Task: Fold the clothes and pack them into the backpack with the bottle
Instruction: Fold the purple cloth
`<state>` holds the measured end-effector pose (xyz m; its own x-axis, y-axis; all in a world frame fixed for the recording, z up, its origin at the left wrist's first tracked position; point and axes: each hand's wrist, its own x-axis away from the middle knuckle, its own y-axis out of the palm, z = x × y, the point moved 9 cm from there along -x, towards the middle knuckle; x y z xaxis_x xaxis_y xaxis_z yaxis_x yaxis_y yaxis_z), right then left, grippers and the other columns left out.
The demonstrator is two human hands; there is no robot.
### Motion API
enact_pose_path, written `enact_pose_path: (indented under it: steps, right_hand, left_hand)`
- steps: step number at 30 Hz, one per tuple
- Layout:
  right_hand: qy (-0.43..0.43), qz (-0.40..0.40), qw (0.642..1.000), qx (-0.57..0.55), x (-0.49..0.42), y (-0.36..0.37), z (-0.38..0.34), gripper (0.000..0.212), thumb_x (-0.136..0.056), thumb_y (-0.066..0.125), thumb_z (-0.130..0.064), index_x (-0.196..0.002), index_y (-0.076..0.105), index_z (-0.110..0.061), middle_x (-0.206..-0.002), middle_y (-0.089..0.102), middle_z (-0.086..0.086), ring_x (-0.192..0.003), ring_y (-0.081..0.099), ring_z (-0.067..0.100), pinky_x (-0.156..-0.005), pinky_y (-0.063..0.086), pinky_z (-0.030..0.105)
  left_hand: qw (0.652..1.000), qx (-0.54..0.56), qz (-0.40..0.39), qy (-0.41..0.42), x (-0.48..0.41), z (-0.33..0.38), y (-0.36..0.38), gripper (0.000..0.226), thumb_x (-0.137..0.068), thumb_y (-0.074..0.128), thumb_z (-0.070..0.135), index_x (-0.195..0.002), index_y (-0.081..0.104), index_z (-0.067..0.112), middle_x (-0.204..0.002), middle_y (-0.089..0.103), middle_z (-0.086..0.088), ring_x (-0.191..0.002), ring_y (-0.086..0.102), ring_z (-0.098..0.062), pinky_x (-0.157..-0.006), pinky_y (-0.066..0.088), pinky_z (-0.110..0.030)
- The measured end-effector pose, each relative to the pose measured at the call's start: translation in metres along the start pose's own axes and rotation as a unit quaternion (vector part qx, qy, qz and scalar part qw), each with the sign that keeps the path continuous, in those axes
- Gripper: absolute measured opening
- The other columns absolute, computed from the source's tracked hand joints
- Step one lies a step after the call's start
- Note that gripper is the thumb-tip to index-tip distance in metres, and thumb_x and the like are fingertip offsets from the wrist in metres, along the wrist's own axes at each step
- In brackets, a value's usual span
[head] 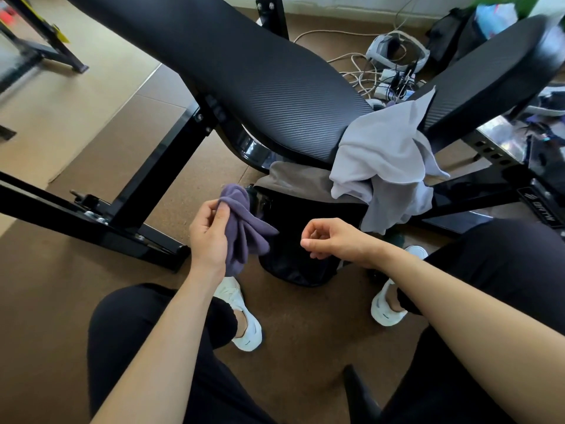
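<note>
My left hand [211, 231] grips a bunched purple cloth [244, 228] just left of the black backpack [296, 240], which stands on the floor between my feet. My right hand [328, 238] hovers over the backpack with its fingers curled and nothing in them. A light grey garment [385, 160] hangs crumpled off the end of the black padded bench [244, 78], partly over the backpack. A brownish-grey garment [293, 179] lies under it on the backpack's top. A dark bottle top [252, 194] seems to show behind the purple cloth.
The bench's black steel frame [128, 215] runs along the floor on the left. A second black pad [495, 71] rises at the right. Cables, chargers and a white headset [397, 50] lie on the brown floor behind. My legs and white shoes [241, 316] flank the backpack.
</note>
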<state>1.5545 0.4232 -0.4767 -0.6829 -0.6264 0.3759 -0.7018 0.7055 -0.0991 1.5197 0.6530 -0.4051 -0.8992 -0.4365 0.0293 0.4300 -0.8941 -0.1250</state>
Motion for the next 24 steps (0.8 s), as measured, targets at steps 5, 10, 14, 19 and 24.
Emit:
enact_pose_path:
  steps: [5,10,14,19,24]
  right_hand:
    - [-0.04,0.089,0.993,0.061,-0.004,-0.013,-0.008,0.032,-0.089,0.077,-0.026,-0.119,0.066,-0.021,-0.106,0.068,0.001,-0.084,0.068,0.01,-0.078,0.055,0.019]
    - [-0.083,0.147,0.972,0.161,-0.005,-0.02,-0.015,0.063,-0.083,0.081,-0.023,-0.14,0.054,-0.025,-0.123,0.054,-0.008,-0.103,0.053,-0.007,-0.083,0.041,0.003]
    - [-0.063,0.092,0.975,0.193,-0.01,-0.01,-0.007,0.024,-0.083,0.079,-0.029,-0.105,0.07,-0.027,-0.099,0.069,-0.008,-0.092,0.063,0.003,-0.084,0.048,0.021]
    - [-0.042,0.079,0.995,0.036,-0.006,0.008,-0.007,0.017,-0.091,0.074,-0.034,-0.1,0.065,-0.022,-0.084,0.065,-0.006,-0.076,0.06,0.005,-0.072,0.052,0.024]
    - [-0.067,0.117,0.991,0.01,-0.001,0.006,-0.018,0.032,-0.083,0.083,-0.025,-0.101,0.06,-0.011,-0.082,0.063,-0.003,-0.071,0.056,0.003,-0.069,0.052,0.023]
  left_hand:
    - [0.998,-0.015,-0.06,0.032,0.006,0.012,0.018,0.017,-0.104,0.052,0.009,-0.092,0.063,0.014,-0.078,0.068,0.017,-0.077,0.061,0.001,-0.077,0.047,-0.018]
    - [0.992,0.041,-0.112,0.027,0.009,0.011,0.022,0.013,-0.096,0.061,0.031,-0.09,0.069,0.023,-0.087,0.067,0.003,-0.085,0.058,-0.014,-0.08,0.047,-0.029]
    - [0.985,0.11,-0.133,-0.003,0.019,0.019,0.032,0.019,-0.092,0.067,0.043,-0.091,0.07,0.024,-0.089,0.068,0.0,-0.087,0.06,-0.015,-0.08,0.05,-0.028]
    - [0.981,0.166,-0.085,-0.063,0.023,0.016,0.036,0.024,-0.103,0.05,0.022,-0.087,0.068,0.021,-0.092,0.069,-0.002,-0.091,0.063,-0.014,-0.089,0.05,-0.034]
    - [0.967,0.208,-0.089,-0.121,0.028,0.013,0.04,0.027,-0.103,0.05,0.029,-0.115,0.063,0.008,-0.119,0.067,-0.016,-0.119,0.06,-0.03,-0.112,0.043,-0.051]
